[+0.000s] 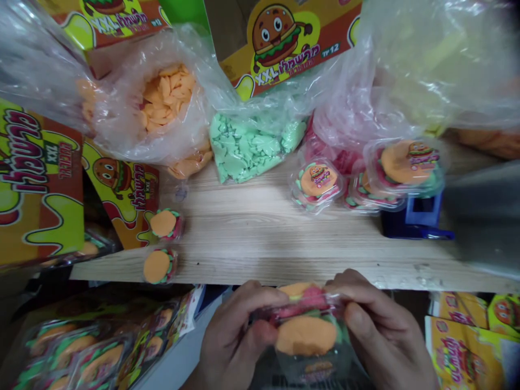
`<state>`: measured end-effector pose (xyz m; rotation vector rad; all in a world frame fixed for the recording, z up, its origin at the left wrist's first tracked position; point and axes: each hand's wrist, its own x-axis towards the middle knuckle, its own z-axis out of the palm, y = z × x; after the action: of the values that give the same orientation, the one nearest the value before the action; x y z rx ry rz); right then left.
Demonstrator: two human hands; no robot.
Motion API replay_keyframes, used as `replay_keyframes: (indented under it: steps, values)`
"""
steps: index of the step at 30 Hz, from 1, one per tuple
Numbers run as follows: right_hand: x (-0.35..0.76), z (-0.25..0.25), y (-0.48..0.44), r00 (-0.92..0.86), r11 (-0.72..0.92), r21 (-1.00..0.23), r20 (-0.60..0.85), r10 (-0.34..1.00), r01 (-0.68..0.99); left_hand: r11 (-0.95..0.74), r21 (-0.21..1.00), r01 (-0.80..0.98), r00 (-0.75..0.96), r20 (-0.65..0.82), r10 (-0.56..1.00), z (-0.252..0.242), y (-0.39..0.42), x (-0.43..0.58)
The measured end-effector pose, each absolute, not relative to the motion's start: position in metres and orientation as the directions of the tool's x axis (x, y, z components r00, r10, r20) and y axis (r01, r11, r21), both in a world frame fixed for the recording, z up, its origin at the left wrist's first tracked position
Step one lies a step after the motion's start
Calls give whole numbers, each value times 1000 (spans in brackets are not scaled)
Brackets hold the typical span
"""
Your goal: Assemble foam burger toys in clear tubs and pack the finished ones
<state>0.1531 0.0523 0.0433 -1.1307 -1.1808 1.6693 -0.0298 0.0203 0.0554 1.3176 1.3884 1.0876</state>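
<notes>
Left hand (238, 330) and right hand (377, 327) hold the burger pack (306, 336) — between them.

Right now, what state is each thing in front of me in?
Held pack, gripped, closure unclear
Left hand, closed on held pack
Right hand, closed on held pack
Orange-piece bag, open, pieces showing
Green-piece bag, filled, opening unclear
Labelled pack, looks closed, label up
Pack stack, piled, topmost label up
Plain packs, two, no labels showing
Lower-left packs, grouped together
</notes>
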Motion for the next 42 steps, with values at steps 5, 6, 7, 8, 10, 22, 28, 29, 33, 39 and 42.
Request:
replay_keyframes:
  steps: [5,6,7,8,10,22,28,29,33,39,42]
  values:
    - [150,45,53,-307,-333,-936,-284,908,-118,76,967,244,-60,-64,996,56,19,-29]
    - [149,44,53,-305,-349,-929,-299,904,-123,86,965,246,-80,-68,995,56,19,-28]
    - [148,43,54,-300,-367,-921,-316,900,-130,102,962,253,-101,-79,992,55,18,-28]
    - [147,41,54,-295,-387,-912,-336,895,-138,127,956,264,-123,-97,988,53,18,-27]
    - [146,38,55,-293,-434,-889,-381,877,-143,195,937,289,-161,-154,975,49,18,-27]
    - [136,16,65,-322,-601,-791,-542,777,-119,503,849,162,-240,-461,854,25,40,-24]
    - [130,5,58,-185,-612,-756,-584,791,-233,533,846,8,-282,-509,813,22,42,-19]
    - [130,5,58,-185,-619,-748,-591,785,-238,549,836,14,-274,-525,806,24,44,-19]
    - [129,10,62,-237,-646,-699,-601,763,-308,586,810,-4,-249,-569,784,30,57,-22]
    - [128,18,81,-240,-694,-593,-663,709,-409,519,848,-108,-212,-530,821,22,58,-27]
    - [131,23,91,-260,-682,-534,-659,706,-500,293,954,-59,-95,-297,950,26,49,-33]
